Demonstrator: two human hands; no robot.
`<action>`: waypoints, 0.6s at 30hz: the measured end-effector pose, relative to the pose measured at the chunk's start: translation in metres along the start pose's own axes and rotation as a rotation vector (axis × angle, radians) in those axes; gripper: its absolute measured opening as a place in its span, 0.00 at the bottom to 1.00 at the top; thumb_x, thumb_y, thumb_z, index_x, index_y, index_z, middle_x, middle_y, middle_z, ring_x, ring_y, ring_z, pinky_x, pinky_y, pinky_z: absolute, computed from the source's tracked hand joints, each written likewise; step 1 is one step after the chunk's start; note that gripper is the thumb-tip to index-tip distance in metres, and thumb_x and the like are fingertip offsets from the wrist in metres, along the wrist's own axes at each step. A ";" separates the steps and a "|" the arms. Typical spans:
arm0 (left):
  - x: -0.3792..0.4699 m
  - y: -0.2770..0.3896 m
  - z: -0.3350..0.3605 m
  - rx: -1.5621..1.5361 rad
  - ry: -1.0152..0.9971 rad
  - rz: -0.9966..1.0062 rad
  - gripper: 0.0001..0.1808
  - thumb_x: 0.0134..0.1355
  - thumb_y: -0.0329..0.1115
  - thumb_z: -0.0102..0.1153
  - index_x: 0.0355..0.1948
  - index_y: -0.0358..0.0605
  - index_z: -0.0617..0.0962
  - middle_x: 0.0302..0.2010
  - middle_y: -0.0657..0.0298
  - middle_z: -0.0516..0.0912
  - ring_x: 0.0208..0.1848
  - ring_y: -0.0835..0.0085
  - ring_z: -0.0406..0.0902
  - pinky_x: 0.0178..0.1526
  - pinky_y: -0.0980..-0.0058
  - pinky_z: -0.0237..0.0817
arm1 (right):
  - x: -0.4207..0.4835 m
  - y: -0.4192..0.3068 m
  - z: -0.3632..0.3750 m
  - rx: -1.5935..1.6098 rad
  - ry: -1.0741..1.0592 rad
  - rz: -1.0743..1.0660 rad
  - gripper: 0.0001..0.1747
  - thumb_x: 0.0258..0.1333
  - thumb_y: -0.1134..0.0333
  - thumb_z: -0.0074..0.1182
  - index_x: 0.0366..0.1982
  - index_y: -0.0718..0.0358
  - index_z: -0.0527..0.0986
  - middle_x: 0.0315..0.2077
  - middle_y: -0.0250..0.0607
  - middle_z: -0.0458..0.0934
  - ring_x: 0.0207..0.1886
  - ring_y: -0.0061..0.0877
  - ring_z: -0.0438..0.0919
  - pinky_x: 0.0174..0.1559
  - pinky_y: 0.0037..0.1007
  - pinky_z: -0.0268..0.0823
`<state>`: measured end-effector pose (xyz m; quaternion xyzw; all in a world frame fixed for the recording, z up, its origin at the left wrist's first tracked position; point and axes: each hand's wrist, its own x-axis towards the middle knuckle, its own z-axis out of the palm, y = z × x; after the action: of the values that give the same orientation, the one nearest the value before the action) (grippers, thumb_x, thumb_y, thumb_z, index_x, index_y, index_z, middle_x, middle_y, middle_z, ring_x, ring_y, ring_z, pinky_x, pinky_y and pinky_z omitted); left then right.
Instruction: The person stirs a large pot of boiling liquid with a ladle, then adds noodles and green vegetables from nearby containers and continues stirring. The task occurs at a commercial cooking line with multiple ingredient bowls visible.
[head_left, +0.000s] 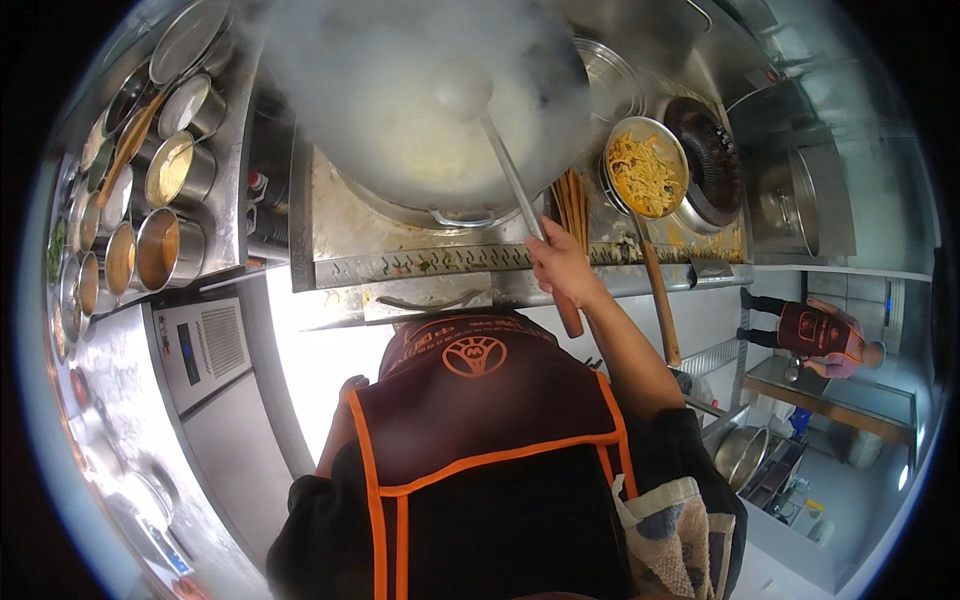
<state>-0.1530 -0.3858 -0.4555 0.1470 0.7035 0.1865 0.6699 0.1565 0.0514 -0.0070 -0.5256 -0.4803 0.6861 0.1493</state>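
My right hand (564, 262) grips the wooden-ended handle of a long metal ladle (514, 169). Its round bowl sits over a large steaming wok (346, 169), and thick steam blurs the pale contents (442, 146). I cannot tell whether the bowl touches them. Beside the right hand lies a bamboo wok brush (574, 196). My left hand (355, 383) hangs low by the left side of my dark apron (487, 405), mostly hidden, so its fingers cannot be made out. To the right of the wok, a wooden-handled strainer (660, 300) holds yellowish shredded food (645, 176).
Several steel pots of seasonings (171, 247) crowd the left counter, with a wooden-handled utensil (127, 154) across them. A dark round burner (701, 154) sits beyond the strainer. Far right, a person (817, 330) in an apron stands near a counter. A patterned towel (675, 536) hangs at my right side.
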 end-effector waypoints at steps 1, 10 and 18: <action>0.001 -0.002 0.001 -0.057 0.020 0.060 0.21 0.68 0.34 0.55 0.60 0.34 0.78 0.41 0.57 0.86 0.43 0.69 0.82 0.47 0.73 0.74 | 0.002 -0.003 0.004 -0.020 0.014 -0.015 0.17 0.71 0.66 0.49 0.59 0.56 0.68 0.23 0.27 0.65 0.16 0.12 0.60 0.16 0.21 0.54; -0.013 0.056 0.003 0.015 0.252 0.066 0.28 0.66 0.44 0.59 0.62 0.36 0.77 0.41 0.56 0.87 0.41 0.70 0.83 0.46 0.71 0.74 | -0.013 -0.022 0.008 0.065 -0.019 -0.046 0.21 0.72 0.68 0.48 0.63 0.55 0.66 0.25 0.27 0.66 0.15 0.13 0.59 0.16 0.22 0.55; -0.022 0.104 -0.007 0.177 0.161 0.136 0.25 0.67 0.44 0.59 0.59 0.38 0.79 0.42 0.54 0.88 0.43 0.66 0.84 0.50 0.70 0.74 | -0.043 -0.016 0.014 0.100 0.024 -0.077 0.23 0.72 0.69 0.48 0.66 0.57 0.64 0.25 0.26 0.65 0.15 0.12 0.60 0.15 0.22 0.56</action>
<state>-0.1632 -0.3047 -0.3878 0.2375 0.7571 0.1798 0.5814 0.1567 0.0214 0.0305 -0.5068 -0.4633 0.6968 0.2075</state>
